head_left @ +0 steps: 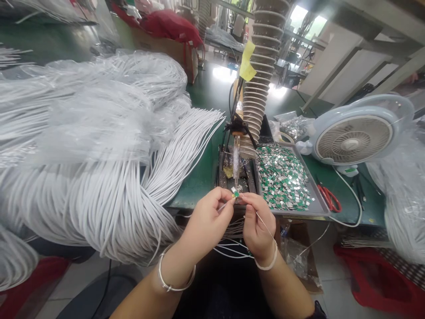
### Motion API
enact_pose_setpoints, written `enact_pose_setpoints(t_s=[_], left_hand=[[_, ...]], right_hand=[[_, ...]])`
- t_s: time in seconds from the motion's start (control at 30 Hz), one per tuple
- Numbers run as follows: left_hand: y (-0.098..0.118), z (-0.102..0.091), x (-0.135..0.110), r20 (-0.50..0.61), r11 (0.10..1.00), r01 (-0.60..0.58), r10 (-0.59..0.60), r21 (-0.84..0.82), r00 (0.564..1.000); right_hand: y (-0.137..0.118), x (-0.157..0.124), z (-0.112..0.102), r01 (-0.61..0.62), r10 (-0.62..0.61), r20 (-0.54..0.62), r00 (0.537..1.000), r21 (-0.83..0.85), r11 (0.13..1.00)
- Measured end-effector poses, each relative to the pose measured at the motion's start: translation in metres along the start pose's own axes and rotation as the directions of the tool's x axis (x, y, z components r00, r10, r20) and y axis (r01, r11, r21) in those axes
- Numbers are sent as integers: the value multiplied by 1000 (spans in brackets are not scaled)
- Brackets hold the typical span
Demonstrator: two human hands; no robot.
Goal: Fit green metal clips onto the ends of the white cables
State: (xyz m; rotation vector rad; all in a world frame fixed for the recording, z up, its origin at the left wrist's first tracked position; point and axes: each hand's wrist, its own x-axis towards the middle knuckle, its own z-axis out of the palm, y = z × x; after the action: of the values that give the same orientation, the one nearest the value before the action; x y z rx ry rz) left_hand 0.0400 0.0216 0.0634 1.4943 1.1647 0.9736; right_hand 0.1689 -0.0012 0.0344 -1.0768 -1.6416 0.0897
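Small green component (236,194) sits pinched between left hand (207,217) and right hand (256,226) fingertips, beside a centre-right metal tray (319,199) heaped with green-silver pieces (282,177).

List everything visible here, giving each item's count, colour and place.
White sheathed cables: many, white, heaped left
Silver soldering iron: one, silver, upright centre
Grey metal tray: one, grey, right of iron
Small green-and-silver pieces: many, green and silver, in tray
Pale blue desk fan: one, pale blue, far right
Red-handled scissors: one pair, red, beside tray
Left hand: one, bare, pinching a green piece
Right hand: one, bare, holding thin white wire
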Motion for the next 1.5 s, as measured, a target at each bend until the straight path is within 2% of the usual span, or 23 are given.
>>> enact_pose_setpoints(t_s=[0.13,0.23,0.5,0.77,1.5], left_hand=[[-3,1,-4,-23,981,-87,92,172,995],[-4,1,-7,-16,968,-124,130,220,991],[-3,1,-8,-22,976,-95,101,197,995],[-5,3,-6,-76,986,-40,53,160,996],[5,0,2,-94,996,17,-8,91,996]], right_hand=[[3,-7,0,-79,78,-72,994,-10,997],[5,-10,-1,-61,62,-90,994,17,998],[0,-5,-3,-27,27,4,1000,12,1000],[-3,-3,-2,-29,29,15,999,-1,1000],[-2,11,1,34,-34,-13,999,-38,999]])
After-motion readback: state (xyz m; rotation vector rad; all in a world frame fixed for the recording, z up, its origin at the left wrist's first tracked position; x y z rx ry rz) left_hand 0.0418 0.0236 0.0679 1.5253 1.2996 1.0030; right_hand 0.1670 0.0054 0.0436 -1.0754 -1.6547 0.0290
